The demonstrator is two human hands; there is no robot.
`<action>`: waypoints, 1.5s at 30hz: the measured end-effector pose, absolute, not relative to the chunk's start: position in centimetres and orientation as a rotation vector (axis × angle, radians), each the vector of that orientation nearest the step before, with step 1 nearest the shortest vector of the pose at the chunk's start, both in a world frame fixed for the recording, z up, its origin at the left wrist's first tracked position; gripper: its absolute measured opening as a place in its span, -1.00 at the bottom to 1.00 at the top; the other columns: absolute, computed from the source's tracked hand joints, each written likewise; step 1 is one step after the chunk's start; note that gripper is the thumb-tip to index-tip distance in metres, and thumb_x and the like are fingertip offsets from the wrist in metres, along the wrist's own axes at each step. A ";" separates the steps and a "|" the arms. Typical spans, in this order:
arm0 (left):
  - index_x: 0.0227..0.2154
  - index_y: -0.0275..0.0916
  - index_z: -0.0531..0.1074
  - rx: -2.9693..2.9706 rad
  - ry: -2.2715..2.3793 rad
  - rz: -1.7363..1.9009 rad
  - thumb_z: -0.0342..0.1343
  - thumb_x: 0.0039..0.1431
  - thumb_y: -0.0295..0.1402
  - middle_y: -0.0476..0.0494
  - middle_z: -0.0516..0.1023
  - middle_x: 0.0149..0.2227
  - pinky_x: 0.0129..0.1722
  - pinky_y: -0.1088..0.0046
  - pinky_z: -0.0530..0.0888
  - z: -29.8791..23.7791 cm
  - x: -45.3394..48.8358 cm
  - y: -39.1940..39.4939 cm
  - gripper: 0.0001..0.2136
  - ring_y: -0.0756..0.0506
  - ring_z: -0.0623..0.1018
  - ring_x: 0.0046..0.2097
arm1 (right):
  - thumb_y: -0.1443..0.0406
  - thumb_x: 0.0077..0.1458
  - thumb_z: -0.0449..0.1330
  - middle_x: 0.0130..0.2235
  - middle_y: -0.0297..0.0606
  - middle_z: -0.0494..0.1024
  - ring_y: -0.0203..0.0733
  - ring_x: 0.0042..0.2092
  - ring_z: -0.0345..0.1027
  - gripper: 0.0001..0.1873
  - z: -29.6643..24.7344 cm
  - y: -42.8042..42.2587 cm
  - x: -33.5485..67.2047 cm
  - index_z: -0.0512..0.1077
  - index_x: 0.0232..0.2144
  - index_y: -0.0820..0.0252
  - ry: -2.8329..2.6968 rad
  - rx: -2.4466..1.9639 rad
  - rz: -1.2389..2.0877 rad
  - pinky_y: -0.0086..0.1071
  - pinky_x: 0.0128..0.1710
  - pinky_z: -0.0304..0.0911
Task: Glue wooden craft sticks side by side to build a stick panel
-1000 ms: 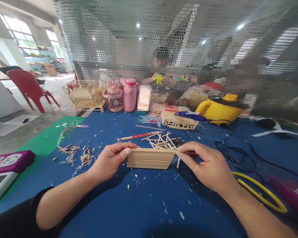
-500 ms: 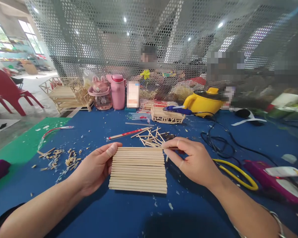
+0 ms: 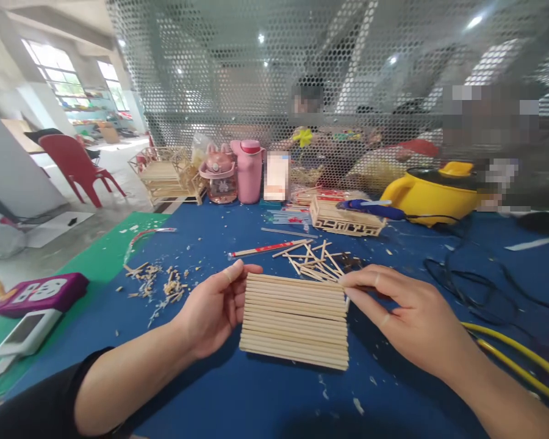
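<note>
A flat panel of wooden sticks laid side by side lies on the blue table in front of me. My left hand grips its left edge, thumb on top at the far corner. My right hand pinches the panel's far right corner with fingers closed. Loose wooden sticks lie scattered just behind the panel.
Wood scraps litter the left. A small stick frame, a blue glue gun, a yellow pot, pink bottles and black cables stand behind. A yellow-handled tool lies right. People sit behind the mesh screen.
The panel, held on edge a second ago, has been tipped down flat onto the table. Both hands kept hold of its ends. The view shifted slightly.
</note>
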State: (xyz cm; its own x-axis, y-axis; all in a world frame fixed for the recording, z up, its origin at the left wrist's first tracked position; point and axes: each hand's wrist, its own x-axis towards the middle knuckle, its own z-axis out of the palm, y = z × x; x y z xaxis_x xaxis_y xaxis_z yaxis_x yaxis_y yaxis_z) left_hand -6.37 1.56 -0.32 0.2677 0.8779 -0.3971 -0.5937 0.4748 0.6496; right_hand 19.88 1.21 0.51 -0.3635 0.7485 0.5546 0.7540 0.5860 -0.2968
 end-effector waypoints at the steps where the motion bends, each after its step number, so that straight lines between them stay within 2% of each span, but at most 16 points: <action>1: -0.38 -0.37 0.48 0.413 0.803 1.038 -0.18 0.36 -0.39 -0.06 0.49 -0.59 -0.56 0.59 0.51 -0.3 -6.4 1.6 -0.66 0.06 0.50 -0.62 | 0.31 0.14 0.14 -0.33 -0.40 0.55 -0.25 -0.31 0.45 -0.91 0.4 1.3 19.9 0.44 -0.33 0.01 -2.155 -1.185 -0.022 -0.41 -0.26 0.32; 8: -0.35 -0.35 0.49 0.451 0.756 1.066 -0.07 0.30 -0.48 -0.11 0.56 -0.51 -0.54 0.60 0.52 -0.7 -6.4 1.6 -0.77 0.02 0.57 -0.52 | 0.30 0.15 0.14 -0.34 -0.42 0.54 -0.28 -0.33 0.44 -0.91 0.7 1.2 19.9 0.43 -0.33 -0.02 -2.179 -1.175 -0.051 -0.44 -0.30 0.32; 16: -0.36 -0.34 0.49 0.463 0.813 1.080 -0.01 0.28 -0.48 -0.15 0.58 -0.48 -0.49 0.55 0.54 -0.7 -6.3 1.6 -0.82 -0.02 0.60 -0.48 | 0.30 0.14 0.13 -0.35 -0.39 0.56 -0.25 -0.33 0.45 -0.91 0.4 1.3 19.5 0.45 -0.34 0.01 -2.155 -1.199 -0.024 -0.41 -0.30 0.32; 25: -0.28 -0.31 0.43 0.423 0.950 1.029 -0.06 0.30 -0.46 -0.14 0.56 -0.47 -0.42 0.49 0.57 -2.2 -5.9 1.3 -0.84 -0.01 0.59 -0.48 | 0.37 0.17 0.06 -0.34 -0.33 0.55 -0.22 -0.27 0.42 -0.87 -0.1 1.0 18.7 0.40 -0.36 0.11 -2.226 -1.293 0.083 -0.34 -0.25 0.30; 29: -0.15 -0.33 0.38 0.507 1.061 0.949 -0.08 0.31 -0.43 -0.20 0.58 -0.41 -0.34 0.40 0.56 -2.5 -5.8 0.9 -0.83 -0.06 0.61 -0.42 | 0.38 0.19 0.05 -0.35 -0.33 0.54 -0.19 -0.28 0.39 -0.86 -0.5 1.3 18.5 0.37 -0.39 0.11 -2.261 -1.294 0.082 -0.28 -0.23 0.24; 32: -0.01 -0.28 0.31 0.828 1.260 0.866 -0.05 0.29 -0.35 -0.20 0.59 -0.38 -0.28 0.31 0.54 -1.7 -7.1 1.2 -0.75 -0.13 0.62 -0.34 | 0.37 0.21 0.04 -0.36 -0.30 0.54 -0.17 -0.29 0.37 -0.85 -0.2 1.4 18.5 0.36 -0.39 0.12 -2.250 -1.296 0.050 -0.25 -0.23 0.19; 34: -0.01 -0.20 0.35 1.139 1.427 0.862 0.08 0.20 -0.29 -0.16 0.57 -0.39 -0.22 0.26 0.51 -0.7 -8.2 1.5 -0.69 -0.21 0.60 -0.26 | 0.36 0.21 0.03 -0.38 -0.30 0.53 -0.17 -0.31 0.35 -0.85 0.1 1.4 18.5 0.35 -0.39 0.12 -2.236 -1.291 0.026 -0.24 -0.24 0.16; 36: -0.08 -0.12 0.44 1.440 1.584 0.934 0.20 0.07 -0.27 -0.16 0.55 -0.31 -0.06 0.21 0.41 0.5 -8.6 1.7 -0.68 -0.31 0.51 -0.07 | 0.36 0.21 0.03 -0.39 -0.31 0.53 -0.19 -0.32 0.33 -0.86 0.4 1.2 18.4 0.35 -0.39 0.13 -2.234 -1.264 0.013 -0.25 -0.24 0.13; 38: -0.10 -0.12 0.48 2.002 1.716 1.023 0.17 0.08 -0.23 -0.22 0.52 -0.17 0.05 0.14 0.28 1.6 -7.8 1.6 -0.70 -0.37 0.41 0.03 | 0.36 0.22 0.04 -0.37 -0.32 0.53 -0.20 -0.31 0.34 -0.87 0.5 0.9 18.1 0.35 -0.38 0.14 -2.242 -1.219 0.008 -0.25 -0.21 0.11; 39: -0.10 -0.16 0.49 2.265 1.621 1.009 0.13 0.10 -0.23 -0.26 0.51 -0.11 0.08 0.11 0.23 1.9 -6.8 1.4 -0.70 -0.38 0.40 0.03 | 0.36 0.22 0.04 -0.36 -0.32 0.54 -0.21 -0.31 0.35 -0.87 0.4 0.7 17.9 0.35 -0.37 0.14 -2.244 -1.192 0.001 -0.24 -0.19 0.10; 41: -0.12 -0.24 0.50 2.540 1.286 0.860 0.09 0.13 -0.26 -0.30 0.51 -0.06 0.07 0.15 0.23 2.2 -4.4 1.1 -0.72 -0.35 0.44 -0.01 | 0.37 0.21 0.05 -0.34 -0.31 0.55 -0.21 -0.29 0.37 -0.89 0.4 0.3 17.4 0.35 -0.35 0.15 -2.242 -1.133 -0.031 -0.24 -0.17 0.08; 42: -0.18 -0.24 0.51 2.550 1.209 0.769 0.08 0.14 -0.28 -0.29 0.55 -0.13 0.03 0.16 0.26 2.2 -3.1 1.0 -0.76 -0.33 0.48 -0.07 | 0.38 0.21 0.04 -0.33 -0.30 0.55 -0.21 -0.28 0.37 -0.90 0.3 0.1 17.3 0.35 -0.33 0.15 -2.240 -1.105 -0.055 -0.24 -0.17 0.07; 44: -0.36 -0.23 0.51 2.454 1.230 0.557 0.00 0.20 -0.27 -0.23 0.58 -0.36 -0.25 0.28 0.35 2.0 -1.3 1.0 -0.79 -0.25 0.52 -0.31 | 0.40 0.20 0.03 -0.33 -0.28 0.55 -0.20 -0.29 0.37 -0.88 0.2 -0.2 17.0 0.36 -0.30 0.17 -2.246 -1.062 -0.112 -0.23 -0.18 0.07; 45: -0.43 -0.21 0.48 2.397 1.236 0.496 -0.03 0.22 -0.27 -0.18 0.56 -0.44 -0.36 0.35 0.32 1.9 -0.8 1.0 -0.77 -0.20 0.50 -0.39 | 0.41 0.20 0.02 -0.33 -0.26 0.55 -0.19 -0.29 0.37 -0.87 0.1 -0.3 17.0 0.36 -0.30 0.18 -2.253 -1.048 -0.139 -0.23 -0.19 0.07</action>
